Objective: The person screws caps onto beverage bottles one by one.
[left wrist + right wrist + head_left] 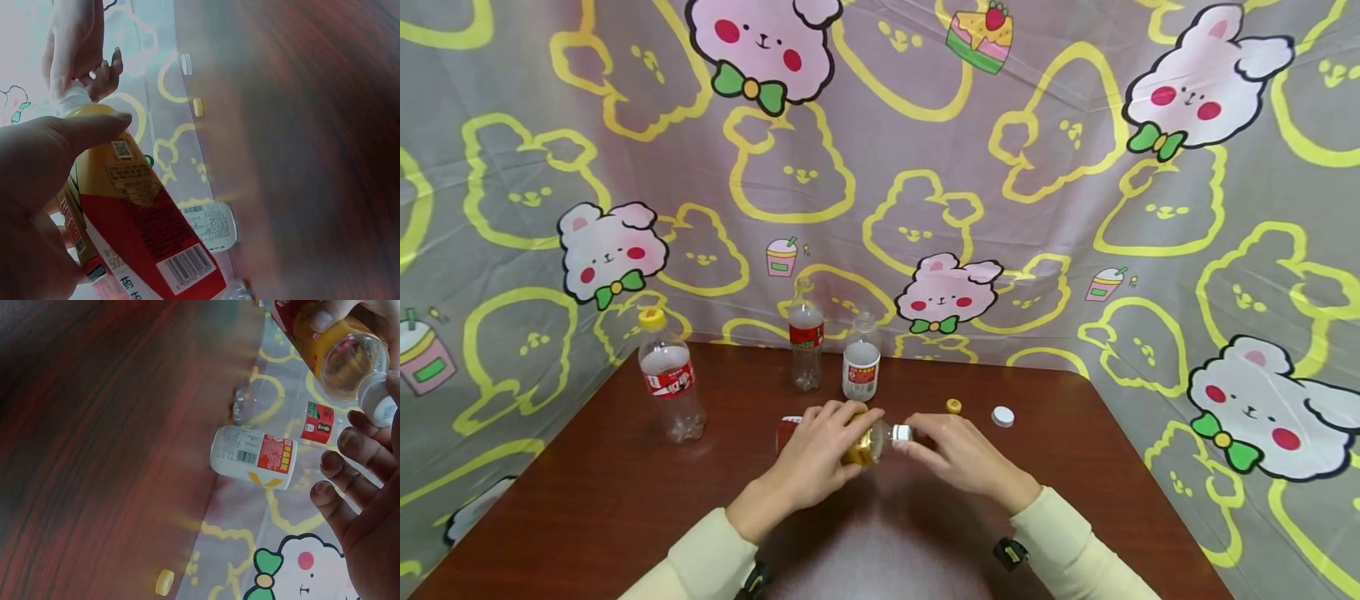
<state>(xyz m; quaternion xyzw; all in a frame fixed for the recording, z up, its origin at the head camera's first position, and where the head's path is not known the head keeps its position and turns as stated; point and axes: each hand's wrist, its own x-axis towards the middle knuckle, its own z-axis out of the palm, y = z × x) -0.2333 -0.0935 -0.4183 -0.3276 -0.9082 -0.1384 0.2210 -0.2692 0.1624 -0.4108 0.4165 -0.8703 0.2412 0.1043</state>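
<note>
A plastic bottle with a red and gold label [131, 206] is held lengthwise above the table, its neck toward the right. My left hand [820, 454] grips it round the body, thumb across the gold part, as the left wrist view shows. On the bottle's neck is a white cap [377, 403]. My right hand [958, 454] pinches this cap between thumb and forefinger. The other right fingers are spread loosely in the right wrist view. The left palm and fingers hide part of the bottle in the head view.
A clear bottle with a yellow cap [672, 383] stands at the left. Farther back are a red-labelled clear bottle [807, 342] and an uncapped whitish bottle [861, 367]. A loose yellow cap [954, 406] and white cap [1003, 416] lie right of them. Patterned cloth [1037, 250] hangs behind.
</note>
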